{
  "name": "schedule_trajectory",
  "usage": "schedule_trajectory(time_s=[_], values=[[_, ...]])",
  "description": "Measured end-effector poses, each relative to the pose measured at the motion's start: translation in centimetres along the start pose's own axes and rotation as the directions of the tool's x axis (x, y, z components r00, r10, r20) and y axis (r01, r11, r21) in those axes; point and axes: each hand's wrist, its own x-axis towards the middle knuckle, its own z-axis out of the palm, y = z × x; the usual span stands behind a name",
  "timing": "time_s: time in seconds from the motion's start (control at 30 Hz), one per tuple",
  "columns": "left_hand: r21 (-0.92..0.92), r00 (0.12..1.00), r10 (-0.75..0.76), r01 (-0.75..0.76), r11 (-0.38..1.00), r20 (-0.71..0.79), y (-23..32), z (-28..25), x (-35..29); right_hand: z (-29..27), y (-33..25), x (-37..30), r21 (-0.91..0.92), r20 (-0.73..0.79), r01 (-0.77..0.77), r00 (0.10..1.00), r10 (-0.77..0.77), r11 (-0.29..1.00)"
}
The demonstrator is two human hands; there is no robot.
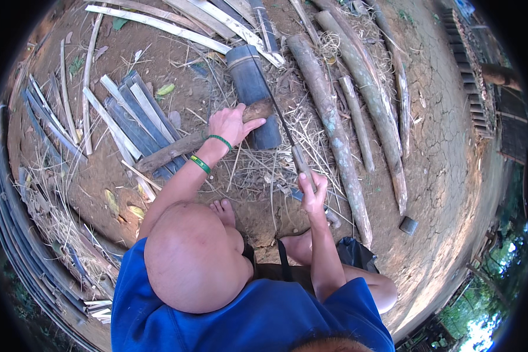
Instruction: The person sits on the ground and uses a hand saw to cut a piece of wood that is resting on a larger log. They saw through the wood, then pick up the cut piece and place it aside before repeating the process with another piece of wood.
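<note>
My left hand (229, 125) presses and wraps over a brown length of branch (185, 144), its thumb lying toward the branch's right end. That end rests across a thick dark bamboo section (249, 73) lying on the ground. In my right hand (312, 190) is the wooden handle of a long thin-bladed tool (283, 120), fingers closed round it. Its dark blade, seen almost edge-on, runs up and left past the branch's right end and over the bamboo. Whether it is a saw or a machete I cannot tell.
Split bamboo strips (132, 108) lie left of the bamboo section, with pale slats (158, 26) beyond. Several long poles (328, 126) lie to the right. Straw-like shavings (258, 176) cover the dirt before me. A small dark block (408, 225) sits at right; my bare foot (223, 212) is close by.
</note>
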Motion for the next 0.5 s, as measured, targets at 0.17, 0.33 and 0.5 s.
schedule_trajectory(time_s=[0.17,0.33,0.5], values=[[0.039,0.998,-0.005,0.007,0.999,-0.060,-0.2,0.3,0.0,-2.3,0.7,-0.6,-0.037,0.002,0.030,1.000,-0.030,0.999],[0.116,1.000,-0.017,0.018,0.993,-0.011,0.4,-0.2,0.1,-2.3,0.1,-1.6,-0.079,0.049,0.036,0.998,-0.032,0.996],[0.115,0.999,0.049,-0.049,0.992,0.002,0.6,0.0,1.1,1.8,0.2,5.5,0.000,0.025,0.049,0.998,-0.049,0.999]])
